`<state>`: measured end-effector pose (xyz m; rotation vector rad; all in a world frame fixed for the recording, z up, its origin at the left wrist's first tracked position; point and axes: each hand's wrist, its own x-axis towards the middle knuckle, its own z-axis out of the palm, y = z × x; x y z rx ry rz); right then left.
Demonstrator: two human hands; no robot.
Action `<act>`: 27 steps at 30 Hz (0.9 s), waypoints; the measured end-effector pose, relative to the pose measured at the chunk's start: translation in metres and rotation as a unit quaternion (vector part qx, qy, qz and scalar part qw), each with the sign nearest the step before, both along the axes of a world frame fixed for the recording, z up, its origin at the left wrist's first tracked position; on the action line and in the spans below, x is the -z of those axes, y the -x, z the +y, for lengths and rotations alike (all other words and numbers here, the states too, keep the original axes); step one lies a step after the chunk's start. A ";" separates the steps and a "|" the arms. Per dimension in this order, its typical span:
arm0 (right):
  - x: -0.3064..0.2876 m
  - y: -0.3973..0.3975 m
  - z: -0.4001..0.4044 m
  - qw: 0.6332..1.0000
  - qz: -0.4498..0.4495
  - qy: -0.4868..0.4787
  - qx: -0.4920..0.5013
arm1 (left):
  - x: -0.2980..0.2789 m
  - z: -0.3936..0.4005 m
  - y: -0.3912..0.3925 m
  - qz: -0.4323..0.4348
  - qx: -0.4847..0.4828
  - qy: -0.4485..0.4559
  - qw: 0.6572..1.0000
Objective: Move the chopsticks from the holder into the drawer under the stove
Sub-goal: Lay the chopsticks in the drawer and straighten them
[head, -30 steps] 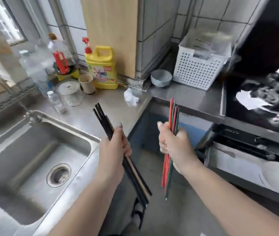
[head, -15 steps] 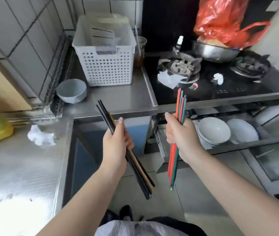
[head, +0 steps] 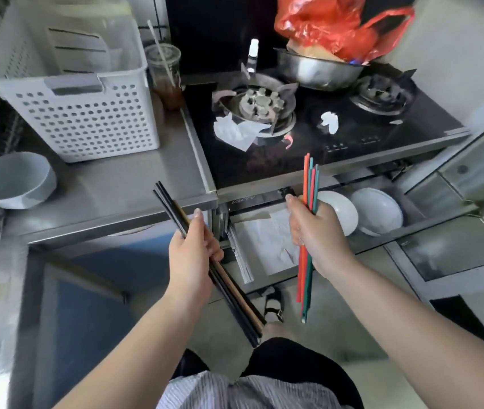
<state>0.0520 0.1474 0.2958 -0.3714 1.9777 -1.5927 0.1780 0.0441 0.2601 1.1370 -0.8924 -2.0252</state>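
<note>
My left hand (head: 194,255) grips a bundle of black and tan chopsticks (head: 236,304), slanting from upper left to lower right, in front of the steel counter edge. My right hand (head: 314,236) grips a bundle of red and teal chopsticks (head: 305,278), held nearly upright over the open drawer (head: 267,246) under the black gas stove (head: 338,134). The drawer's left part has a paper lining, and two white bowls (head: 376,211) sit in its right part. The chopstick holder is not in view.
A white perforated basket (head: 81,113) and a pale bowl (head: 13,180) stand on the steel counter (head: 134,190). On the stove are a steel bowl with a red plastic bag (head: 338,28), a drink cup (head: 165,75), and paper scraps. A glass-fronted cabinet door (head: 453,252) is at right.
The view has swung right from the sink to the stove and moved closer. Both hands kept their chopstick bundles and now hover by the open drawer.
</note>
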 end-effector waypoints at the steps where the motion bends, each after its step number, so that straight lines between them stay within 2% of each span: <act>1: 0.004 0.015 0.001 1.000 0.004 -0.005 -0.012 | 0.003 0.001 0.012 0.000 -0.005 -0.004 1.000; 7: 0.046 0.131 0.015 0.981 0.072 -0.097 -0.155 | 0.051 0.013 0.101 0.002 -0.120 -0.074 0.990; 9: 0.092 0.222 0.022 0.953 0.047 -0.176 -0.243 | 0.098 0.048 0.175 -0.064 -0.224 -0.148 0.961; 12: 0.120 0.253 0.024 0.919 0.105 -0.228 -0.303 | 0.124 0.062 0.200 -0.054 -0.275 -0.220 0.934; 17: 0.124 0.261 0.014 0.857 0.174 -0.267 -0.404 | 0.134 0.064 0.219 -0.037 -0.322 -0.248 0.913; 19: 0.136 0.262 0.007 0.841 0.161 -0.272 -0.440 | 0.146 0.064 0.230 -0.050 -0.334 -0.260 0.904; 27: 0.271 0.247 -0.041 0.755 0.119 -0.310 -0.565 | 0.243 0.064 0.263 -0.103 -0.369 -0.317 0.867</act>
